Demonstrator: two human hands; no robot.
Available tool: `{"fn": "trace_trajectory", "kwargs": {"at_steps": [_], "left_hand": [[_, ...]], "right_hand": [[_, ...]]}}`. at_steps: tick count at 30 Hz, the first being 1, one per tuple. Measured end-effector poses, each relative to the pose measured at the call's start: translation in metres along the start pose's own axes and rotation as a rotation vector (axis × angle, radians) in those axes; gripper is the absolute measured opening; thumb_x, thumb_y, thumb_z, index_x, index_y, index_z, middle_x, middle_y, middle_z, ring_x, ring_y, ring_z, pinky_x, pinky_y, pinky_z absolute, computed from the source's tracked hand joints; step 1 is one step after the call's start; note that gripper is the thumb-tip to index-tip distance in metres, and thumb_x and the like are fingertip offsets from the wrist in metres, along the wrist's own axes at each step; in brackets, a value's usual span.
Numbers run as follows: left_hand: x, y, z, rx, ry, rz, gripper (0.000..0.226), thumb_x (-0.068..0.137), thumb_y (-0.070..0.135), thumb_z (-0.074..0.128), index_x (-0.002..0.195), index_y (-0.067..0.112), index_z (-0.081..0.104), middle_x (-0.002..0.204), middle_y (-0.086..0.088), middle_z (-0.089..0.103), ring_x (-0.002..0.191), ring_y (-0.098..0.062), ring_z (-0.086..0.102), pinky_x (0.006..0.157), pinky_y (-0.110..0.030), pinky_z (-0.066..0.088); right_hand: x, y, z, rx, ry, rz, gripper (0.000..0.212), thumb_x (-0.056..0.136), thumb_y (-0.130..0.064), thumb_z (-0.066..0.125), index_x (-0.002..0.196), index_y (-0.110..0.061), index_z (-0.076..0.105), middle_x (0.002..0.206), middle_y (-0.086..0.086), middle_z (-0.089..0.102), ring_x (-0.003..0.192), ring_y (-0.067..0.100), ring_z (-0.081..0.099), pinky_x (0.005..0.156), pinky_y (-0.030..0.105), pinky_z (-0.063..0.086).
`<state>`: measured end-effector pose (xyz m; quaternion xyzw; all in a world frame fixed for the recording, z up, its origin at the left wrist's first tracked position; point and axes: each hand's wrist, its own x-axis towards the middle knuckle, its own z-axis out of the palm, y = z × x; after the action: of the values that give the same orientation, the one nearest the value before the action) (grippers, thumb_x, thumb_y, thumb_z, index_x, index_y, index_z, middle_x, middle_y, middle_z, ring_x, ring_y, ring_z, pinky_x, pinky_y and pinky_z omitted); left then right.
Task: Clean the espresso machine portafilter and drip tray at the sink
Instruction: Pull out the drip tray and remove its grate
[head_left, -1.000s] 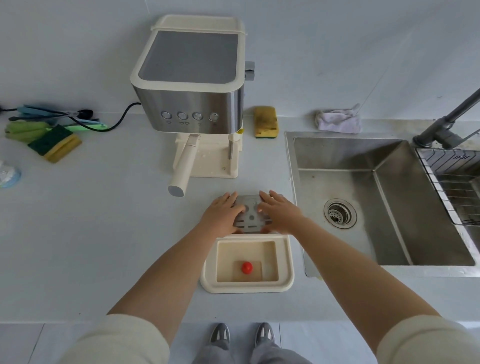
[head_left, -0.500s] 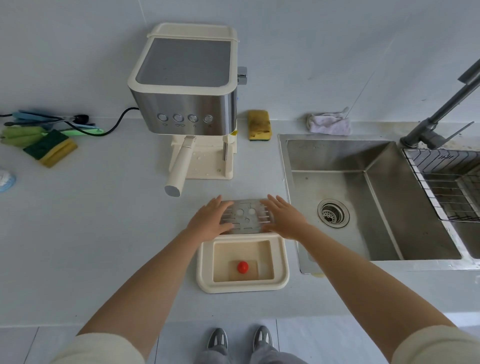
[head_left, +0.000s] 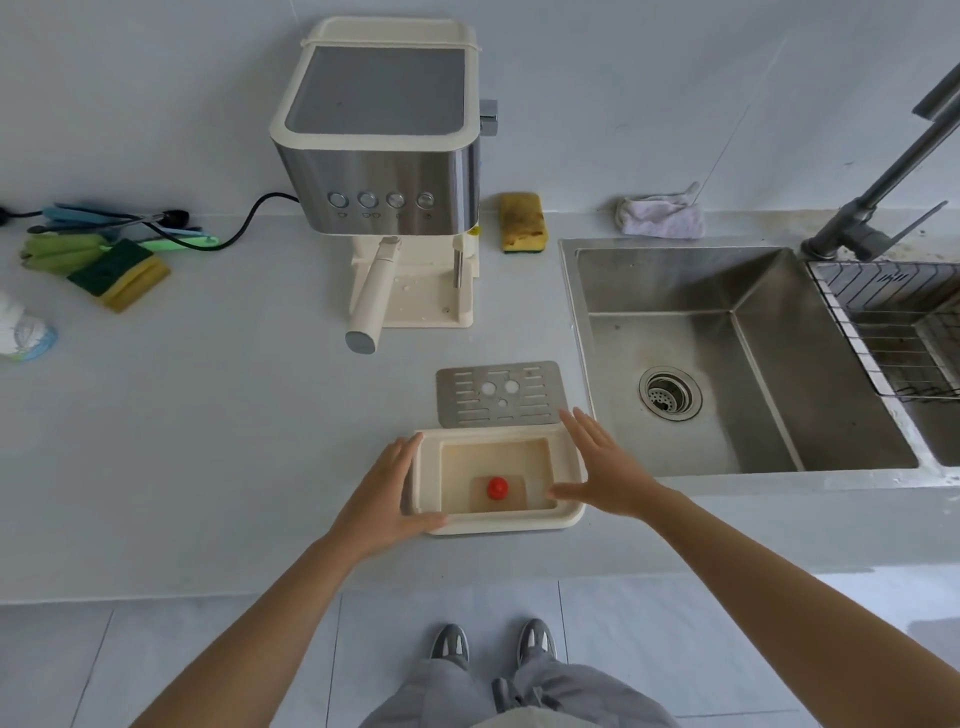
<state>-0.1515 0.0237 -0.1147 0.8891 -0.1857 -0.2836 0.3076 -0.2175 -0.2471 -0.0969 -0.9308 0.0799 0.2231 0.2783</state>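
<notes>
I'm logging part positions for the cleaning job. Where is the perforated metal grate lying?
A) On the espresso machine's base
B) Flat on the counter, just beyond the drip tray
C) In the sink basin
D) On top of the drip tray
B: the metal grate lies flat on the counter, just beyond the open drip tray.

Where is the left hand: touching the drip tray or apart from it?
Touching. The head view shows the left hand against the left wall of the drip tray, thumb on its front rim.

A drip tray (head_left: 498, 524) between left hand (head_left: 382, 499) and right hand (head_left: 605, 478), grate (head_left: 498, 395) just beyond.
</notes>
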Motion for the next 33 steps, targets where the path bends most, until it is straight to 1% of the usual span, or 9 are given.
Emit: {"fn": "trace_trajectory", "kwargs": {"at_steps": [4,7,9,15,19,22,26,29,33], "left_hand": [[-0.007,-0.003,0.009,-0.088,0.057,0.025,0.118,0.042,0.061,0.07,0.142,0.022,0.021,0.131,0.009,0.036,0.126,-0.011,0.037,0.098,-0.024,0.034],[-0.011,-0.006,0.017,-0.107,0.037,0.056,0.131,0.036,0.059,0.075,0.145,0.021,0.013,0.142,0.003,0.03,0.133,-0.013,0.03,0.109,-0.033,0.032],[-0.013,-0.007,0.02,-0.117,0.049,0.077,0.129,0.034,0.056,0.077,0.142,0.027,0.015,0.14,0.004,0.031,0.132,-0.012,0.032,0.11,-0.035,0.032],[-0.018,-0.013,0.024,-0.052,0.074,0.072,0.134,0.044,0.035,0.089,0.148,0.022,0.005,0.143,0.004,0.026,0.13,-0.012,0.032,0.108,-0.035,0.035],[-0.015,-0.012,0.024,-0.022,0.076,0.087,0.13,0.051,0.031,0.087,0.148,0.02,0.002,0.143,-0.002,0.028,0.131,-0.019,0.033,0.105,-0.036,0.037],[-0.012,-0.012,0.019,-0.043,0.059,0.134,0.126,0.053,0.029,0.087,0.148,0.022,0.004,0.142,0.001,0.029,0.131,-0.017,0.033,0.103,-0.034,0.038],[-0.005,0.0,0.009,-0.091,0.034,0.208,0.122,0.053,0.026,0.087,0.145,0.031,0.008,0.141,0.006,0.03,0.126,-0.006,0.035,0.101,-0.03,0.04],[0.006,0.012,-0.001,-0.081,0.0,0.26,0.123,0.053,0.028,0.087,0.147,0.03,0.008,0.142,0.006,0.03,0.13,-0.009,0.034,0.104,-0.032,0.039],[0.024,0.036,-0.01,-0.074,-0.036,0.309,0.123,0.059,0.023,0.086,0.149,0.026,0.002,0.149,0.006,0.025,0.135,-0.01,0.031,0.105,-0.027,0.034]], "right_hand": [[-0.009,-0.001,0.016,0.074,-0.009,0.007,0.125,0.068,-0.048,0.074,0.146,-0.014,-0.017,0.157,-0.001,-0.012,0.145,0.015,-0.01,0.118,0.038,0.006],[-0.011,0.001,0.026,0.134,0.012,0.03,0.133,0.061,-0.05,0.078,0.146,-0.012,-0.017,0.158,-0.001,-0.008,0.145,0.016,-0.006,0.119,0.041,0.008],[-0.014,0.0,0.029,0.154,0.032,0.031,0.133,0.059,-0.049,0.079,0.147,-0.012,-0.014,0.158,-0.001,-0.005,0.145,0.016,-0.002,0.119,0.041,0.011],[-0.022,-0.005,0.038,0.206,0.067,0.006,0.134,0.047,-0.059,0.078,0.146,-0.02,-0.002,0.15,-0.004,0.019,0.138,0.015,0.021,0.111,0.046,0.032],[-0.028,-0.008,0.042,0.174,0.076,-0.035,0.137,0.055,-0.037,0.086,0.145,-0.011,-0.013,0.154,0.001,0.009,0.142,0.017,0.011,0.115,0.035,0.02],[-0.031,-0.008,0.043,0.222,0.106,-0.006,0.132,0.058,-0.027,0.086,0.146,-0.011,-0.01,0.152,0.0,0.013,0.14,0.016,0.015,0.111,0.029,0.021],[-0.035,-0.006,0.038,0.32,0.163,0.053,0.132,0.054,-0.029,0.087,0.146,-0.022,-0.007,0.144,-0.007,0.024,0.131,0.013,0.027,0.108,0.034,0.032],[-0.04,-0.003,0.029,0.42,0.229,0.04,0.118,0.05,-0.027,0.088,0.139,-0.036,0.009,0.132,-0.01,0.04,0.122,0.017,0.043,0.096,0.041,0.048],[-0.049,-0.001,0.007,0.541,0.309,0.007,0.102,0.06,-0.005,0.083,0.128,-0.04,0.017,0.11,-0.023,0.042,0.102,0.005,0.049,0.077,0.014,0.05]]}}
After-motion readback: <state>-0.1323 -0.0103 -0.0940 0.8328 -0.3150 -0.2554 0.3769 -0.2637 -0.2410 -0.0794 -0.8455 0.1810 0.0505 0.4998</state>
